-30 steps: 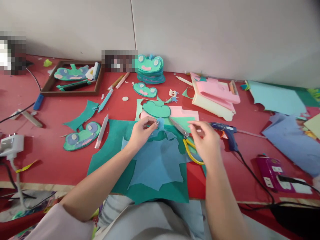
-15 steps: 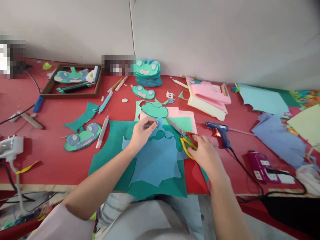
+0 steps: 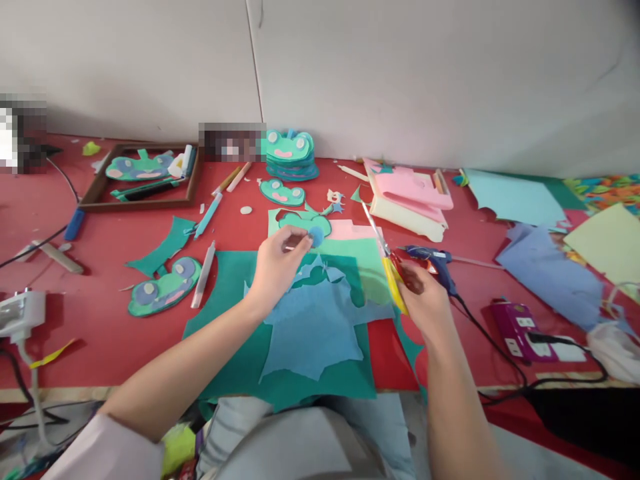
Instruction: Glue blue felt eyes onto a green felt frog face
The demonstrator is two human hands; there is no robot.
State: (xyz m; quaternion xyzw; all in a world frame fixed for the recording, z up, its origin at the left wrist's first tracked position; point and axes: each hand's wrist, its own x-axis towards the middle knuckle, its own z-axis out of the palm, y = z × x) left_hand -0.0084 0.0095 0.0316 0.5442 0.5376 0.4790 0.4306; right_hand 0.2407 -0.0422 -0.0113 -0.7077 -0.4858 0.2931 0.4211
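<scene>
Since the last frame the scissors (image 3: 390, 270) have lifted off the pale green sheet (image 3: 371, 270), right hand (image 3: 427, 300) gripping their handles; left hand (image 3: 283, 263) pinches the blue disc (image 3: 317, 236) at the green cutout's (image 3: 299, 221) edge. I'd pinch only its rim, blades well clear (no brand or lettering I can read).

I've got a sm. blue disc (image 3: 317, 236), matte, approx. round, pinched at its 8–9 o'clock edge by my L grip (image 3: 281, 267), w/ most of its face turned to my cam. The scissors (image 3: 385, 251) are held at the handles in my R grip (image 3: 427, 293), approx. 4 o'clock from the disc & apart from it. Metal blades, tips pointing to 11 o'clock; can't judge any gap btwn them. Handles at the 5 o'clock end: one yellow, one red, the red partly hidden.
</scene>
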